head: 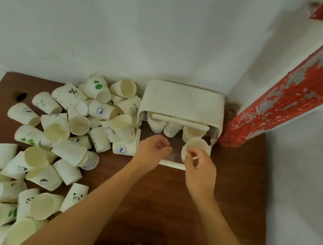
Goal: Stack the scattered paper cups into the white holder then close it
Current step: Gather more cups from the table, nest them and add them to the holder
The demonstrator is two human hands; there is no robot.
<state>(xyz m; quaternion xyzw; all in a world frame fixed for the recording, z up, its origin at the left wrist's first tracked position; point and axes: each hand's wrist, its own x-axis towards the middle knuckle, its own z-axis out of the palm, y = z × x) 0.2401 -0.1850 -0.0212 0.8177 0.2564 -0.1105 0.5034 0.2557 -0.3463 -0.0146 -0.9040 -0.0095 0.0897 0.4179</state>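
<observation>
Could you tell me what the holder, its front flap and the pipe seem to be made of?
Holder: matte white, probably plastic. Flap: clear glossy plastic; the table shows through. Pipe: likely metal; red paint flaking to grey.

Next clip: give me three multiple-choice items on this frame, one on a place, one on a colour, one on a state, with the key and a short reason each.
1. Where is the loose pile of cups?
A. left of the holder
B. on top of the holder
C. on the floor

2. What colour is the peeling pipe?
A. blue
B. red
C. green

3. What is the right hand doing?
A. resting flat on the table
B. holding a cup at the holder's opening
C. gripping the pipe

Key:
1 A, the pile of cups lies on the table left of the holder.
2 B, the pipe shows flaking red paint.
3 B, the right hand grips a cup.
</observation>
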